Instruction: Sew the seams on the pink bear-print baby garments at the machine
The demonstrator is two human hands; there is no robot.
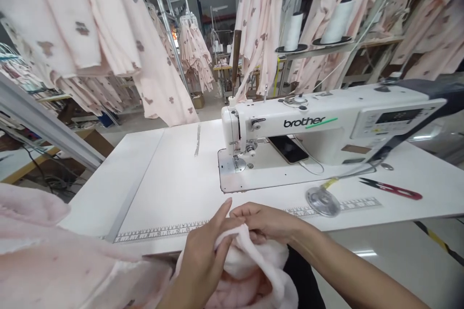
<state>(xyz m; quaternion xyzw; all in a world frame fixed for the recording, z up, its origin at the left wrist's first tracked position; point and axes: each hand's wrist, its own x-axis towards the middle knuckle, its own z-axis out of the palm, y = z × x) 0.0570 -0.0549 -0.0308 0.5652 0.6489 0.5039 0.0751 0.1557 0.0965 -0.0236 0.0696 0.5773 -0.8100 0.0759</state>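
A pale pink fleecy garment [253, 270] hangs over the near edge of the table and down into my lap. My left hand [208, 248] grips its folded edge between thumb and fingers. Close beside it, my right hand [263, 224] pinches the same edge, with its fingers curled and partly hidden by the cloth. Both hands are just in front of the white sewing machine [290, 120], whose needle and presser foot [238, 161] stand over the metal plate with no cloth beneath.
Printed rulers [163, 231] run along the table's front edge. To the right lie a clear plastic disc [322, 201] and red-handled thread snips [395, 188]. A phone [288, 148] rests under the machine arm. More pink fabric [54, 260] is at lower left; printed garments [105, 19] hang behind.
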